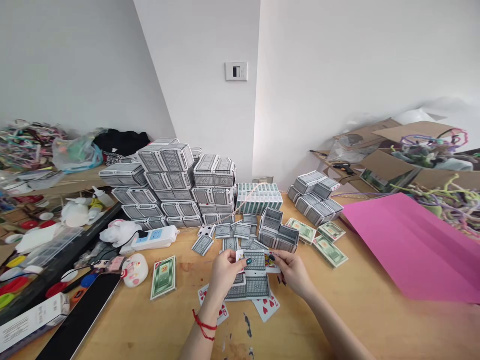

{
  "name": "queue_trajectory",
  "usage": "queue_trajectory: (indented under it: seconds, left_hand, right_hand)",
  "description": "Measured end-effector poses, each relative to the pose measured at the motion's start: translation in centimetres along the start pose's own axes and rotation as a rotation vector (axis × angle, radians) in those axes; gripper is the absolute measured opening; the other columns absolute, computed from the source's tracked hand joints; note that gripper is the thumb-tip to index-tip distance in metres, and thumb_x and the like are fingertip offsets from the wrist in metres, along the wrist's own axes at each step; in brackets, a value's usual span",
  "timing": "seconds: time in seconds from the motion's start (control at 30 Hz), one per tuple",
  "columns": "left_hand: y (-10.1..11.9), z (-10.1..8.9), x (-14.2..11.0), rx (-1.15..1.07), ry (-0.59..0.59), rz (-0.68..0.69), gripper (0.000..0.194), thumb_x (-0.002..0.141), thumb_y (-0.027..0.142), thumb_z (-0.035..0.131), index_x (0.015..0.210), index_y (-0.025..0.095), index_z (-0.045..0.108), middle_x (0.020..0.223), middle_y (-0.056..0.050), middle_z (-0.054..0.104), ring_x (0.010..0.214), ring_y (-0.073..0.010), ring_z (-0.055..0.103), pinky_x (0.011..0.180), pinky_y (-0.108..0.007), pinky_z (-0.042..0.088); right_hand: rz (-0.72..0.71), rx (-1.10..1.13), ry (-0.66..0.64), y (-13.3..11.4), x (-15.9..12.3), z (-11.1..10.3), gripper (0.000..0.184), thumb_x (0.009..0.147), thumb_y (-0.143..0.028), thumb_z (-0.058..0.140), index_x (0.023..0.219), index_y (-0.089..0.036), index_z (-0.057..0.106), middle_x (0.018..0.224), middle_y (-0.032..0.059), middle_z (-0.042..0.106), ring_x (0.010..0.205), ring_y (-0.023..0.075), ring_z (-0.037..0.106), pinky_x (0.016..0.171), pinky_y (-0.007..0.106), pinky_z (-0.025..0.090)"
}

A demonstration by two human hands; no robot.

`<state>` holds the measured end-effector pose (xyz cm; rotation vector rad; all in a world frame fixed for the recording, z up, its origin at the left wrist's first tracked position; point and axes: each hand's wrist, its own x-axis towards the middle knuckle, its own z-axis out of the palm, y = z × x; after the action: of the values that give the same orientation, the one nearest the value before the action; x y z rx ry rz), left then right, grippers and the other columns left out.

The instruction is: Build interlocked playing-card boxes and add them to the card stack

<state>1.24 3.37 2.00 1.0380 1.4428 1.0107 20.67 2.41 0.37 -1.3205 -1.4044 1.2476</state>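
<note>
A partly built block of grey-backed playing cards (258,289) sits on the wooden table right in front of me. My left hand (224,276) is closed at its upper left, the thumb pressing on a grey-backed playing card (256,262). Opposite it, my right hand (293,274) pinches the right end of the cards, where a face card (271,269) shows its coloured front. Two heart cards, a queen (224,313) and a seven (267,309), stick out from under the block. My fingers hide parts of the cards.
Tall stacks of card blocks (170,182) stand behind on the left; a stepped card piece (279,234) and loose cards (223,230) lie nearer. A power strip (155,237), dark tablet (84,315) and green card pack (164,277) are left. A pink sheet (408,250) covers the right.
</note>
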Motion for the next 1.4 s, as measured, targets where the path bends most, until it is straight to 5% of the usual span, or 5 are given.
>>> queue_trajectory:
  seconds: [0.6, 0.77, 0.93, 1.13, 1.4]
  left_hand:
    - [0.5, -0.1, -0.5, -0.126, 0.038, -0.042, 0.018, 0.057, 0.019, 0.068, 0.074, 0.012, 0.067, 0.069, -0.005, 0.07, 0.063, -0.0168, 0.063, 0.059, -0.024, 0.047]
    - [2.3, -0.6, -2.1, 0.018, -0.005, 0.439, 0.009, 0.07, 0.02, 0.061, 0.078, 0.017, 0.065, 0.088, -0.006, 0.068, 0.085, -0.0205, 0.061, 0.074, -0.031, 0.048]
    - [2.9, -1.1, -2.6, 0.291, 0.225, 1.011, 0.014, 0.075, 0.011, 0.055, 0.071, 0.023, 0.063, 0.09, -0.004, 0.063, 0.106, -0.0229, 0.049, 0.091, -0.043, 0.04]
    - [2.2, -1.1, -2.2, 0.461, 0.38, 1.137, 0.022, 0.075, 0.008, 0.055, 0.073, 0.026, 0.067, 0.083, -0.004, 0.054, 0.091, -0.0206, 0.046, 0.08, -0.038, 0.042]
    - [2.0, -0.6, -2.4, 0.503, 0.377, 1.042, 0.027, 0.074, 0.007, 0.051, 0.071, 0.026, 0.069, 0.078, -0.003, 0.042, 0.083, -0.0192, 0.043, 0.075, -0.035, 0.04]
  right_hand:
    - [-0.021, 0.09, 0.077, 0.2, 0.0, 0.3, 0.039, 0.073, -0.052, 0.056, 0.085, -0.017, 0.068, 0.055, 0.001, 0.059, 0.035, 0.0109, 0.047, 0.033, 0.023, 0.038]
    - [-0.219, 0.164, 0.145, -1.0, -0.5, -0.3, 0.025, 0.074, -0.042, 0.061, 0.082, -0.022, 0.071, 0.075, 0.006, 0.066, 0.057, 0.0176, 0.059, 0.051, 0.03, 0.05]
    - [-0.269, 0.202, 0.126, -2.5, -0.9, -0.4, 0.021, 0.07, -0.041, 0.066, 0.084, -0.026, 0.072, 0.109, 0.009, 0.061, 0.104, 0.0291, 0.053, 0.078, 0.038, 0.05]
    - [0.074, 0.683, -0.139, -2.4, -0.7, 0.1, 0.055, 0.073, -0.06, 0.053, 0.113, -0.021, 0.059, 0.107, 0.0123, 0.064, 0.085, 0.0237, 0.064, 0.076, 0.04, 0.051]
    - [0.123, 0.746, -0.043, -2.2, -0.9, 0.6, 0.043, 0.064, -0.034, 0.075, 0.101, -0.017, 0.062, 0.073, 0.0037, 0.068, 0.073, 0.0202, 0.066, 0.078, 0.04, 0.051]
